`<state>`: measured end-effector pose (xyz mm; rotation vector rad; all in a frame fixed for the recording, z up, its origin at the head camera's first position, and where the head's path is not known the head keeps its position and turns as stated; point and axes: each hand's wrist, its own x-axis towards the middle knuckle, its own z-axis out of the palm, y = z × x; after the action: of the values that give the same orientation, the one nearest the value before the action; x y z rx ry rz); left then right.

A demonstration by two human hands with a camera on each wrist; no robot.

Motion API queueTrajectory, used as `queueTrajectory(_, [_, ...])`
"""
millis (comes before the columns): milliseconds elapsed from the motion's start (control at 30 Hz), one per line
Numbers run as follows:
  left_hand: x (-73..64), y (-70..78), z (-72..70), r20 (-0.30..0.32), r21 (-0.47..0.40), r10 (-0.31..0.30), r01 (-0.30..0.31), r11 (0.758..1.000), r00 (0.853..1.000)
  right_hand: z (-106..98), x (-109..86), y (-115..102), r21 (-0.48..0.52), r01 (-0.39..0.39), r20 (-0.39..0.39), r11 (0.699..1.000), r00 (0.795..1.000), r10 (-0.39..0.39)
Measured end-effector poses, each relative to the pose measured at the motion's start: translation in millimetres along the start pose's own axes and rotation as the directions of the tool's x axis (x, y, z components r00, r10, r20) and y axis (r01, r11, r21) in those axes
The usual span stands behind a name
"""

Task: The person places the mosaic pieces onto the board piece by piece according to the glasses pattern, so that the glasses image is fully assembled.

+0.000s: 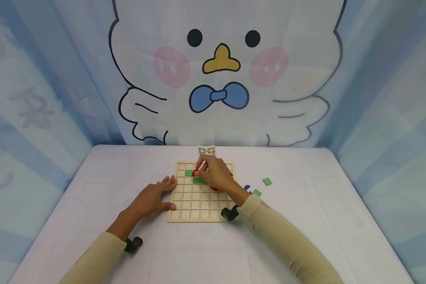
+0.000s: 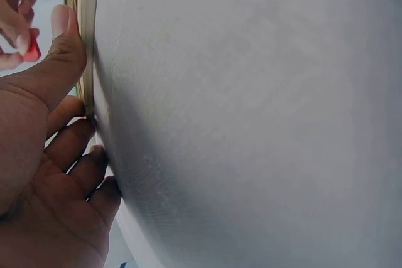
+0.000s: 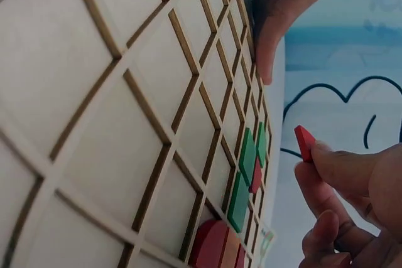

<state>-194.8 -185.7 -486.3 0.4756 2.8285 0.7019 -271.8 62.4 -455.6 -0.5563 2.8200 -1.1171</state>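
A wooden grid board lies flat on the white table, with green pieces and red ones set in its far cells. My left hand rests at the board's left edge, fingers extended and thumb against the rim. Over the far part of the board, my right hand pinches a small red piece between thumb and finger. The right wrist view shows that piece held above the grid, while another red piece sits among the green squares. My right hand and forearm hide part of the board's right side.
A small patterned card lies just behind the board. To the right are loose green squares and a purple piece. A curtain printed with a cartoon figure hangs behind the table.
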Motion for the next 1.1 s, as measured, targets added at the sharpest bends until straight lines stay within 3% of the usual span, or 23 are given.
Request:
queueTrajectory(333, [-1.7,0.9,-2.6,-0.004,0.001,0.018,-0.018,1.000,1.000,26.0,25.7,-19.9,-0.061,-0.025,0.022,0.998,0.999,0.026])
queueTrajectory(700, [-1.5,3.5,-3.6,-0.002,-0.011,0.009,-0.009,1.000,1.000,43.0,46.3,-29.0,-0.129,-0.121,0.035,0.984,0.991,0.126])
queueTrajectory(933, [-1.5,3.5,-4.5,-0.005,-0.014,0.012,-0.012,1.000,1.000,43.6,47.1,-34.3,-0.219,-0.173,0.033,0.960,0.982,0.184])
queueTrajectory(1100, [-0.9,0.9,-2.4,-0.008,-0.017,0.017,-0.018,1.000,1.000,45.3,46.7,-32.1,-0.235,-0.173,0.032,0.956,0.982,0.186])
